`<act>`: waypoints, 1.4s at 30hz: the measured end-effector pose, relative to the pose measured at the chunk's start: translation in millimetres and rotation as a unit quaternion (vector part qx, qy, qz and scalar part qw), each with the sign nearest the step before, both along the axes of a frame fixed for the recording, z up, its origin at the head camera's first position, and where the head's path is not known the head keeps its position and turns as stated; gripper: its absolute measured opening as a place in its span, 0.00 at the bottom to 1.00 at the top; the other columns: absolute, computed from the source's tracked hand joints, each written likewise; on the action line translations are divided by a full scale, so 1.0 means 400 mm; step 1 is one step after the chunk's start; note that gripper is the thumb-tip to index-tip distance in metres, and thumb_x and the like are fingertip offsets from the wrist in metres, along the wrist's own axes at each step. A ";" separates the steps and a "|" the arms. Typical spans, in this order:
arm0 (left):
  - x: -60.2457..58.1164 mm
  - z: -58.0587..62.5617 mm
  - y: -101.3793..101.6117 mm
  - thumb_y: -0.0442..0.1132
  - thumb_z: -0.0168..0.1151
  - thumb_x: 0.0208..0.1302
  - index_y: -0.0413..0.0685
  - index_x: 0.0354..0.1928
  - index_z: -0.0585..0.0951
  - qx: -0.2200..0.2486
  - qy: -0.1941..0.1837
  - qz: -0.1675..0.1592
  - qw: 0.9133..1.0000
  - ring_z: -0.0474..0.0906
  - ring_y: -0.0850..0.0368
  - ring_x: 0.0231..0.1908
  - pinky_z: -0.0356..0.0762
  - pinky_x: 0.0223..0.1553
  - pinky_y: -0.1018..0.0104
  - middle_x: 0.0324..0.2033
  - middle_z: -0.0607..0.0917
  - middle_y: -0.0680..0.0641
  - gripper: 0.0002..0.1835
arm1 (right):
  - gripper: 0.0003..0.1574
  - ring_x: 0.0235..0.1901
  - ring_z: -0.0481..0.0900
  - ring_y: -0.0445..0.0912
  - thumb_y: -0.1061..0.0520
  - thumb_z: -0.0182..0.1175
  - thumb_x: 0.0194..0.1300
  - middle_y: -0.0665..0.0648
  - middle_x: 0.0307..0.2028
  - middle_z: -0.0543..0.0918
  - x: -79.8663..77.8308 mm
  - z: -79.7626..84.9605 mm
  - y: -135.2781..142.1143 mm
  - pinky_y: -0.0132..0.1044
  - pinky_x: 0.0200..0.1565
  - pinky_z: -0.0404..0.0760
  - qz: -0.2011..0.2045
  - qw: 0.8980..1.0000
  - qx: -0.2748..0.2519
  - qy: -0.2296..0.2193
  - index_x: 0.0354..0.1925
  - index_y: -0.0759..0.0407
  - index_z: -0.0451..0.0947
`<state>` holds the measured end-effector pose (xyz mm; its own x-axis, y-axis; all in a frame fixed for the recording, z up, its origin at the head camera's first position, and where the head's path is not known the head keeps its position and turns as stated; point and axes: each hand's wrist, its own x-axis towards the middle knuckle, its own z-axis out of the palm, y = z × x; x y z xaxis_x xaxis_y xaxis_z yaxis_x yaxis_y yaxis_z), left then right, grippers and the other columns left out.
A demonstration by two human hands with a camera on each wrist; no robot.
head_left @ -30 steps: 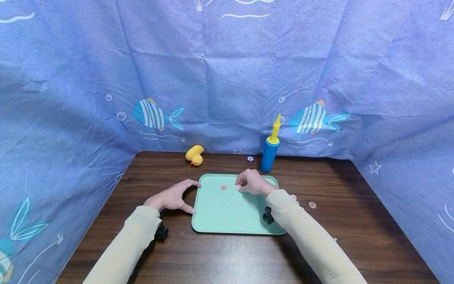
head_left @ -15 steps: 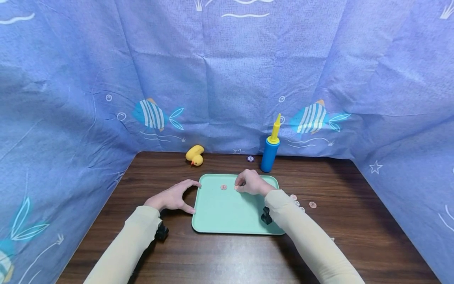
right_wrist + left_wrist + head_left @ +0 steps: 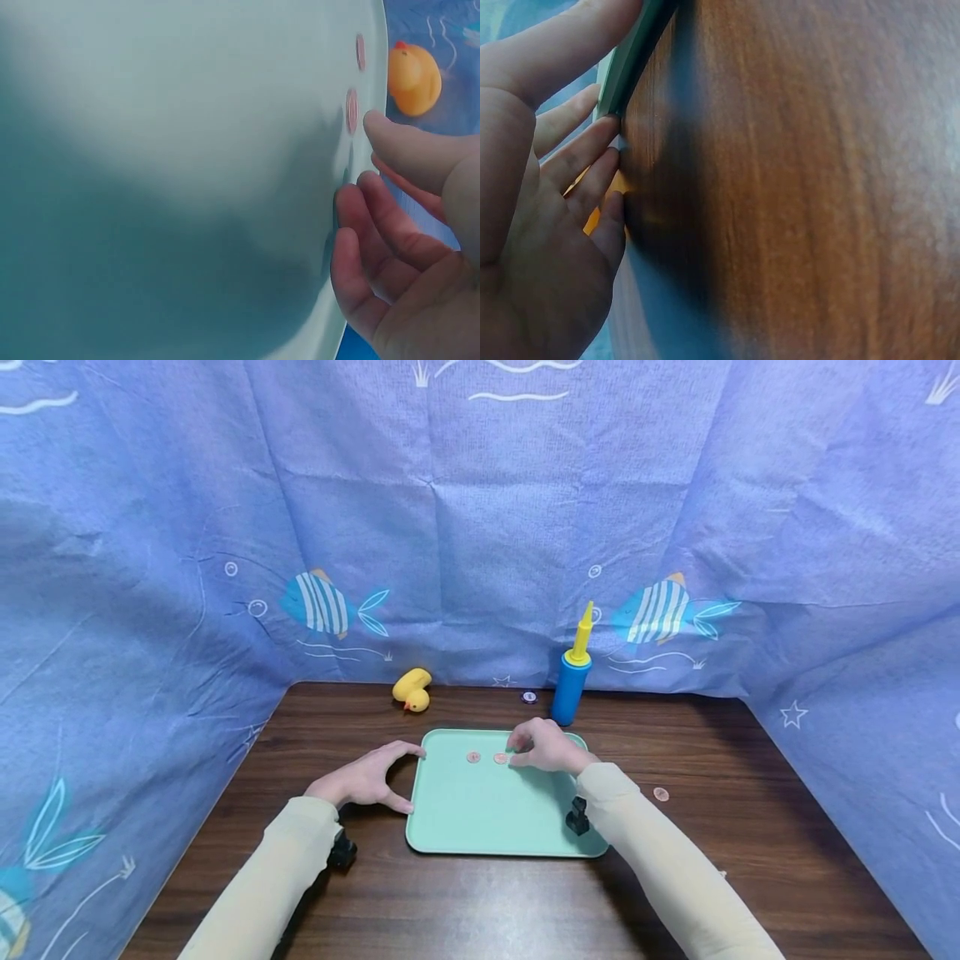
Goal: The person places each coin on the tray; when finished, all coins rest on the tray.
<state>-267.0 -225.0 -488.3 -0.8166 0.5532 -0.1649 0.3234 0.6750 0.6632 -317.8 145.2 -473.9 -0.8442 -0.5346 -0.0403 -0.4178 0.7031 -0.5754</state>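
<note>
A pale green tray [image 3: 487, 810] lies on the dark wooden table. Two small round reddish discs [image 3: 501, 759] lie side by side in its far part; the right wrist view shows a disc [image 3: 352, 112] close to the thumb. My right hand [image 3: 546, 747] hovers just right of the nearer disc, thumb and fingers parted, holding nothing. At the tray's left side my left hand [image 3: 367, 777] is spread, thumb and forefinger touching the rim. In the left wrist view the fingers of the left hand [image 3: 555, 225] reach along the tray edge [image 3: 622, 67].
A yellow rubber duck [image 3: 412, 689] sits behind the tray. A blue hand pump [image 3: 572, 689] with a yellow nozzle stands at the back right, near a small dark round piece [image 3: 529, 697]. Another disc [image 3: 661, 794] lies right of the tray. A blue fish-print curtain [image 3: 495, 527] encloses the table.
The right hand has let go of a disc, leaving it on the tray right of the first one, and has drawn slightly rightward. The left hand stays at the rim.
</note>
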 end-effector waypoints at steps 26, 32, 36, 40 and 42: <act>-0.002 0.004 -0.002 0.57 0.84 0.53 0.50 0.77 0.68 0.000 0.004 -0.012 1.000 0.59 0.40 0.77 0.60 0.73 0.37 0.76 0.67 0.42 0.52 | 0.14 0.38 0.86 0.45 0.58 0.74 0.66 0.53 0.43 0.90 0.021 0.024 0.281 0.43 0.42 0.85 -0.044 0.999 -0.003 0.008 0.49 0.60 0.88; -0.001 0.001 0.002 0.57 0.84 0.53 0.51 0.77 0.68 0.000 0.003 -0.009 1.000 0.59 0.41 0.77 0.60 0.73 0.37 0.76 0.66 0.43 0.52 | 0.10 0.38 0.86 0.43 0.60 0.74 0.64 0.52 0.40 0.90 0.040 0.023 0.345 0.44 0.44 0.85 -0.042 0.999 0.008 0.011 0.45 0.58 0.90; 0.000 0.000 0.002 0.57 0.84 0.53 0.50 0.77 0.68 0.004 0.005 -0.011 1.000 0.59 0.40 0.77 0.60 0.73 0.36 0.76 0.67 0.42 0.52 | 0.07 0.35 0.85 0.41 0.63 0.75 0.61 0.49 0.35 0.90 0.056 0.017 0.385 0.39 0.40 0.84 -0.033 0.999 0.016 0.014 0.40 0.58 0.90; -0.001 -0.002 0.001 0.57 0.84 0.52 0.50 0.76 0.68 0.002 0.007 -0.010 1.000 0.59 0.39 0.77 0.60 0.73 0.36 0.76 0.67 0.42 0.53 | 0.07 0.32 0.84 0.41 0.64 0.77 0.59 0.48 0.32 0.89 0.067 0.006 0.414 0.35 0.36 0.82 -0.029 0.999 0.018 0.006 0.37 0.58 0.89; -0.001 -0.002 0.001 0.57 0.84 0.52 0.51 0.76 0.68 0.001 0.003 -0.006 1.000 0.59 0.41 0.77 0.60 0.74 0.38 0.76 0.67 0.44 0.53 | 0.07 0.32 0.83 0.41 0.63 0.77 0.59 0.48 0.31 0.88 0.070 0.002 0.423 0.35 0.36 0.81 -0.030 0.999 0.015 0.002 0.37 0.58 0.89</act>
<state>-267.6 -224.7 -489.0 -0.8110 0.5630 -0.1594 0.3349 0.6700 0.6625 -289.7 314.4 -473.2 -0.8748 -0.4815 -0.0532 -0.3761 0.7442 -0.5521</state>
